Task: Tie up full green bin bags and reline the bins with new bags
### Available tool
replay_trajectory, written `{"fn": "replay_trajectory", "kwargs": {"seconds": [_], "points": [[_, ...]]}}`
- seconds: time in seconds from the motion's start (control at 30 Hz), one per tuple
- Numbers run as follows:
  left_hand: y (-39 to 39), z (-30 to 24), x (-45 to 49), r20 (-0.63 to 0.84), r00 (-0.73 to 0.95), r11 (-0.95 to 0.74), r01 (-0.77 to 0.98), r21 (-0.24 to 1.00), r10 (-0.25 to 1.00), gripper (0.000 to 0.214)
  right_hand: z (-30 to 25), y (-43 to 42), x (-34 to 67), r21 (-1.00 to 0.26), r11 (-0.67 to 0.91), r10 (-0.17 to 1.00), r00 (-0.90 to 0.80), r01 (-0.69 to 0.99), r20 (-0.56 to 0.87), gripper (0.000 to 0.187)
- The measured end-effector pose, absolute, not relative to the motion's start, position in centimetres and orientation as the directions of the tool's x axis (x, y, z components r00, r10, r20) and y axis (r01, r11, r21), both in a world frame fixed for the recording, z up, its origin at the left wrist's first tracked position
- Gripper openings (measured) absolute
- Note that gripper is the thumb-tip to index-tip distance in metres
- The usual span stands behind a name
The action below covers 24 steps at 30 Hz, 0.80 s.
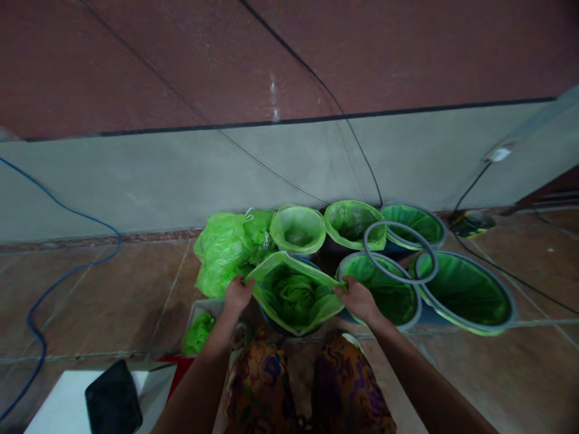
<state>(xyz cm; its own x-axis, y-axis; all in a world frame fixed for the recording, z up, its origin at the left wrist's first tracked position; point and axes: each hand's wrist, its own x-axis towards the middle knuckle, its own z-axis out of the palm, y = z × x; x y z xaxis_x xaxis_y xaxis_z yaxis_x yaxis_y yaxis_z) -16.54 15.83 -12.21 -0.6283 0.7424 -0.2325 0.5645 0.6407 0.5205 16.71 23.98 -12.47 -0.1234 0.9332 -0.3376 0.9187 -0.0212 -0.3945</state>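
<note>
A green bin liner (296,322) is spread over a bin directly in front of me, its mouth stretched wide. My left hand (239,295) is closed on the left edge of its rim. On the opposite side, my right hand (359,298) pinches the right edge. Crumpled green plastic (294,295) lies inside the liner. Close to my right hand stands a lined bin (384,295) with a grey rim ring. A loose grey ring (398,224) rests across the bins on the right.
Behind are more lined bins (298,232) and knotted green bags (226,247) against the wall. A box (192,313) holding green plastic sits at left. A black device (113,398) lies on a white box (63,398). A blue cable (67,280) crosses the floor; a paint-like can (473,223) stands right.
</note>
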Motion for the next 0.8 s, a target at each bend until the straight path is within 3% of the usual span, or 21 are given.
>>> {"fn": "replay_trajectory", "kwargs": {"seconds": [0.1,0.2,0.27,0.5,0.6,0.73,0.8], "points": [[15.2,-13.0,-15.7,-0.318,-0.603,0.664,0.526,0.531,0.732,0.041,-12.1,25.1,15.2,-0.367,0.065,0.931,-0.189,0.928,-0.313,0.049],[14.9,-13.3,-15.2,-0.322,-0.576,0.644,0.535,0.546,0.751,0.025,-12.0,26.1,14.2,-0.305,0.169,0.914,-0.265,0.937,-0.308,0.026],[15.0,-13.3,-15.4,-0.306,-0.569,0.628,0.539,0.562,0.763,0.021,-11.8,26.6,14.2,-0.285,0.169,0.926,-0.252,0.943,-0.283,0.023],[14.9,-12.9,-18.1,-0.236,-0.693,0.648,0.422,0.634,0.681,0.037,-11.2,26.2,17.3,-0.506,-0.009,1.0,0.0,0.862,-0.018,0.035],[15.0,-13.0,-18.8,-0.255,-0.729,0.675,0.364,0.641,0.635,0.041,-11.9,25.3,18.6,-0.446,-0.077,0.995,0.043,0.892,-0.087,0.037],[15.3,-13.3,-18.3,-0.307,-0.691,0.684,0.368,0.63,0.655,0.033,-12.8,24.9,19.1,-0.277,0.018,0.945,-0.107,0.961,-0.308,0.033],[15.3,-13.6,-17.8,-0.312,-0.679,0.679,0.376,0.631,0.665,0.028,-12.9,25.0,18.6,-0.239,0.051,0.934,-0.131,0.97,-0.332,0.033]]}}
